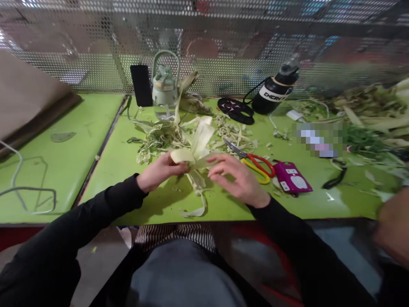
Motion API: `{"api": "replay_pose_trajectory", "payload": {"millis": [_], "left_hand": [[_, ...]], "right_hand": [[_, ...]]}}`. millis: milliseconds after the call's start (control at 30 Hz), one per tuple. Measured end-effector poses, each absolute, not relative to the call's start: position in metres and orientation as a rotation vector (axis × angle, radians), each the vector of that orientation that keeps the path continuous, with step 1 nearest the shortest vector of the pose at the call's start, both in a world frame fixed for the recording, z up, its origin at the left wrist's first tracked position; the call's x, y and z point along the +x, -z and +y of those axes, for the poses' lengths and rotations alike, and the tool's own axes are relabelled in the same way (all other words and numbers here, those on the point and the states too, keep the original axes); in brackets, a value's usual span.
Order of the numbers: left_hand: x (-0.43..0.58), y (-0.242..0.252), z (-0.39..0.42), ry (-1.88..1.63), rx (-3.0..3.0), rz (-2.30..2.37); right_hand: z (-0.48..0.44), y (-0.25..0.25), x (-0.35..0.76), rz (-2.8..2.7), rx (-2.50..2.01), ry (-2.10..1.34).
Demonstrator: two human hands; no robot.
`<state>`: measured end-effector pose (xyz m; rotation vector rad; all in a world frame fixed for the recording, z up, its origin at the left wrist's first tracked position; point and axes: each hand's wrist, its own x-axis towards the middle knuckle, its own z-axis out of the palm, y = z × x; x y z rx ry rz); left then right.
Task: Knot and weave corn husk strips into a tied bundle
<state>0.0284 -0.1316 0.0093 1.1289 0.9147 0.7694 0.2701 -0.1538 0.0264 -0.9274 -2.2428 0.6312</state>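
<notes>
My left hand (159, 170) pinches a bundle of pale corn husk leaves (198, 145) at its folded base, just above the green table (128, 157). My right hand (238, 177) is curled, its fingertips gripping the same husk from the right. Loose husk strips hang down and curl on the table below my hands. Both arms are in black sleeves.
Scissors with red and yellow handles (255, 164) lie right of my hands, beside a magenta device (292, 178). Husk scraps (159, 136) pile behind. A pale green bottle (164, 85), a black phone (141, 85) and a black bottle (276, 94) stand by the mesh wall. Another person's arm (394, 226) is at right.
</notes>
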Motion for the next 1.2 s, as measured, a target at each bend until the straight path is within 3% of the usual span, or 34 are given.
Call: {"api": "replay_pose_trajectory", "payload": {"millis": [133, 267, 400, 467, 533, 700, 933, 1200], "left_hand": [[0.035, -0.008, -0.122, -0.775, 1.291, 0.971], [0.048, -0.013, -0.114, -0.76, 1.343, 1.026], [0.049, -0.035, -0.106, -0.618, 1.081, 1.027], [0.048, -0.046, -0.107, -0.647, 0.846, 0.97], [0.05, -0.051, -0.113, -0.687, 0.735, 0.94], [0.06, -0.038, -0.139, -0.606, 0.725, 0.879], [0.055, -0.019, -0.146, -0.724, 0.7, 0.965], [0.068, -0.011, -0.144, -0.748, 0.651, 0.96]], "right_hand": [[-0.137, -0.022, 0.286, -2.145, -1.45, -0.867], [-0.131, -0.01, 0.277, -2.006, -1.4, -1.122], [-0.142, -0.018, 0.275, -1.733, -1.434, -0.896], [-0.15, -0.024, 0.274, -1.829, -1.483, -0.852], [-0.155, -0.026, 0.268, -2.027, -1.426, -1.045], [-0.149, -0.013, 0.246, -1.762, -1.261, -1.356], [-0.126, -0.008, 0.242, -1.375, -1.272, -1.194], [-0.114, -0.018, 0.232, -1.299, -1.219, -1.303]]}}
